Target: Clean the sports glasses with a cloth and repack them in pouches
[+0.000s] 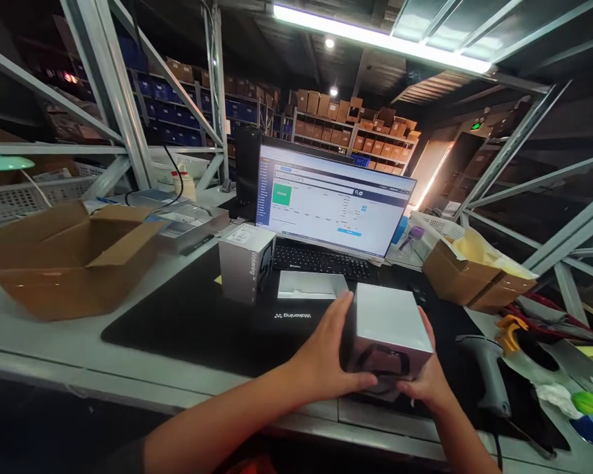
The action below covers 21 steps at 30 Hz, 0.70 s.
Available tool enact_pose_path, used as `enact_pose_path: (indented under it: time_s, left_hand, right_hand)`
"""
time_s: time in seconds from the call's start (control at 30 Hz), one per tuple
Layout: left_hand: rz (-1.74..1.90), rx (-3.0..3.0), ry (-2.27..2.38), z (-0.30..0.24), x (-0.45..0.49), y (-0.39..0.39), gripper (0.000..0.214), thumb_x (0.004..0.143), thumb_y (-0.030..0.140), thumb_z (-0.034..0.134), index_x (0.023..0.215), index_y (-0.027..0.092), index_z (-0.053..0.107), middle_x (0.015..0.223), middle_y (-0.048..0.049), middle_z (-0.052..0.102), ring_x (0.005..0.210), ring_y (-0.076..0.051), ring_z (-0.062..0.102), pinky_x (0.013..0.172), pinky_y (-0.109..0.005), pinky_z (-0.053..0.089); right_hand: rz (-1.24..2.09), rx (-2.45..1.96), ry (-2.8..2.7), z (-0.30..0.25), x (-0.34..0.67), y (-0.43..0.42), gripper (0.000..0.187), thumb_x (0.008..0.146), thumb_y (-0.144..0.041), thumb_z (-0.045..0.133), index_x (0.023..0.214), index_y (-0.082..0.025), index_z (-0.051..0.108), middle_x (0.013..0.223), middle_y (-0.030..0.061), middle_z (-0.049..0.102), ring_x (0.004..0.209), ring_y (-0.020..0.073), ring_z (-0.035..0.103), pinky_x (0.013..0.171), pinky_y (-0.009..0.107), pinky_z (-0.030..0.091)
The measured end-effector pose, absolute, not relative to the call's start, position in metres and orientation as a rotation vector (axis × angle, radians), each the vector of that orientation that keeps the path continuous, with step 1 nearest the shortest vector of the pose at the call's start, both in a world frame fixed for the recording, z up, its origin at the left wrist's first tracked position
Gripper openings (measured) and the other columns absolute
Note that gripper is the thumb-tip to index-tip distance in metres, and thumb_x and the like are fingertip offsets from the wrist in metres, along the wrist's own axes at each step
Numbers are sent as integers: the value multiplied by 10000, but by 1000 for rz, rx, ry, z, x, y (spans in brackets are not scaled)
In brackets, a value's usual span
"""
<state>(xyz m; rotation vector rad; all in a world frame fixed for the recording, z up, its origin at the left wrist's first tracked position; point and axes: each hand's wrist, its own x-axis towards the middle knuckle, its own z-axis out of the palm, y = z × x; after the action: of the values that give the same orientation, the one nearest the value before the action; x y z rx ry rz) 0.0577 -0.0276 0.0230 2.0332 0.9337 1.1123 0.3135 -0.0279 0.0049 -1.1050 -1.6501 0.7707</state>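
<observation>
A white-topped box with a dark picture on its front side is held between my hands over the black desk mat. My left hand lies along its left side, thumb at the lower front edge. My right hand grips the right side, its fingers partly hidden behind the box. To the left, a shallow white open tray or lid lies near inverted "Wakening" lettering. Farther left, a similar grey-white Wakening box stands upright with a label on top.
A monitor and keyboard stand behind the boxes. At left is an open cardboard carton; another carton with yellowish packing is at right. A barcode scanner and an orange tape dispenser lie right of my hands.
</observation>
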Motion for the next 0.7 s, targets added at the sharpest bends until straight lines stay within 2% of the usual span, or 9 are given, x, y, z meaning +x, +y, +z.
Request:
enact_pose_path:
  time_s: [0.1,0.17,0.23,0.3,0.37,0.47,0.57,0.63,0.7]
  left_hand:
    - [1157,2008,1007,26,72,-24,1164,710,251,842,1593,265,84,1640,-164,229,1517,-346,240,1253,-573,229]
    - [1189,1982,1035,24,78,-23,1101,735,202,808,1586,266,112,1622,-153,284,1495,-325,303,1247,-541,273]
    - [1221,1992,1054,21,83,-21,1046,772,180,766,1584,276,113,1618,-142,299,1487,-314,324,1235,-522,311]
    - [1243,2045,1054,17,89,-21,975,833,206,714,1587,278,100,1629,-148,270,1504,-317,287,1232,-528,310]
    - [1208,2129,988,14,96,-21,1012,846,359,739,1594,259,66,1643,-184,203,1528,-355,205,1235,-567,274]
    - [1148,2185,918,9,110,-21,1387,636,619,861,1590,233,-69,1656,-239,-3,1534,-446,36,1223,-661,196]
    - [1157,2128,985,10,117,-14,1476,569,582,910,1572,237,-116,1634,-250,-63,1527,-463,-2,1213,-686,173]
    - [1170,2082,968,13,115,-4,1357,613,513,906,1571,244,-16,1605,-237,86,1515,-435,126,1218,-650,213]
    - [1171,2056,876,18,110,7,1257,621,490,909,1557,257,101,1554,-206,223,1463,-409,282,1206,-609,282]
  right_hand:
    - [697,-1172,-1550,-7,306,-35,1255,587,-540,842,1570,-369,81,1533,144,391,936,277,662,720,407,567]
    - [582,-1252,-1499,-13,301,-42,1178,630,-506,836,1561,-392,124,1531,145,390,620,141,566,543,338,518]
    - [490,-1313,-1434,-20,297,-49,1127,675,-502,819,1559,-385,130,1510,160,404,498,77,443,482,324,490]
    - [451,-1354,-1345,-28,290,-55,1128,703,-513,804,1559,-383,80,1508,181,384,493,76,447,487,342,514]
    - [426,-1389,-1250,-38,278,-62,1142,731,-523,782,1551,-391,-2,1543,204,309,562,123,544,520,377,554]
    - [358,-1462,-1194,-56,258,-74,1148,778,-526,722,1538,-396,-128,1612,214,155,878,295,695,700,503,603]
    - [321,-1544,-1214,-66,245,-85,1211,734,-520,760,1522,-468,-159,1646,148,144,1093,430,656,775,598,578]
    - [336,-1572,-1228,-62,247,-90,1153,746,-535,754,1535,-478,-85,1623,153,224,919,375,701,693,550,580]
    - [346,-1529,-1240,-51,261,-94,936,840,-546,660,1558,-413,73,1544,186,359,642,210,636,605,441,556]
